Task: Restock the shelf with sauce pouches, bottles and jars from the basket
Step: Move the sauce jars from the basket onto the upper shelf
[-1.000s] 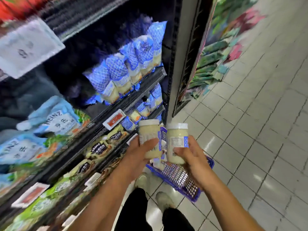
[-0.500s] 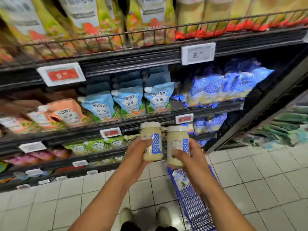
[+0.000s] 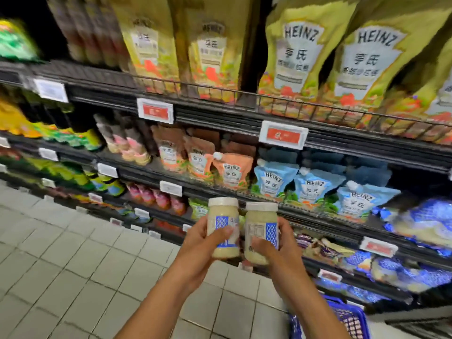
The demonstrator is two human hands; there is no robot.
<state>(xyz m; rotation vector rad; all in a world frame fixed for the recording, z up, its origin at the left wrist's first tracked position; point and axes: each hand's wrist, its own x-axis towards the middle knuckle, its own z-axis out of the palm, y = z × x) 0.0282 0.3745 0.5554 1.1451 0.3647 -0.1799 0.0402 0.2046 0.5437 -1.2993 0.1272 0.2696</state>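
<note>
At centre frame, 2 jars are held upright and close together, left hand (image 3: pixel 199 243) curled round the left jar (image 3: pixel 223 227), right hand (image 3: pixel 276 245) round the right jar (image 3: pixel 261 232); knocked together, either might slip onto tile.

I read "HEINZ" above the Chinese characters 亨氏 on the large yellow pouches (image 3: pixel 299 52) in the upper row. The same two lines appear on the orange pouch (image 3: pixel 231 173) and the light blue pouches (image 3: pixel 315 189) in the row below. The red price tags (image 3: pixel 283 135) and the labels of the left jar (image 3: pixel 223 226) and right jar (image 3: pixel 261 231) are too blurred for me to read.
</note>
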